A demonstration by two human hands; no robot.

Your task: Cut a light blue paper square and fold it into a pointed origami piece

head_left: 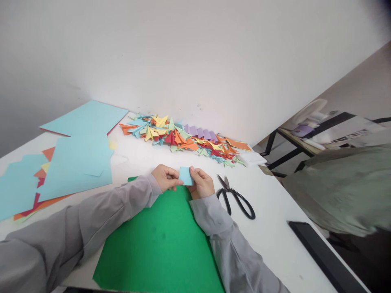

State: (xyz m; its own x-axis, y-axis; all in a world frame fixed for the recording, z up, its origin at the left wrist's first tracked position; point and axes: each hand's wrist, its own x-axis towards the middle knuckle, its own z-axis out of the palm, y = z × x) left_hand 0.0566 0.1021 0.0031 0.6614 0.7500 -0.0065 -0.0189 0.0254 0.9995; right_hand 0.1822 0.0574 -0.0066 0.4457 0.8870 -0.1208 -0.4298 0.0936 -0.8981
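Observation:
A small light blue paper square [185, 176] is pinched between both hands above the far edge of a green sheet [161, 244] on the white table [275, 228]. My left hand [165, 178] grips its left edge with closed fingers. My right hand [200, 183] holds its right edge, thumb on top. Both arms wear grey sleeves.
Black scissors [235, 197] lie just right of my right hand. A heap of folded coloured paper shapes [183, 140] sits by the wall. Large light blue sheets [76, 162] over orange and red ones lie at left. A black bar [324, 254] lies at the right edge.

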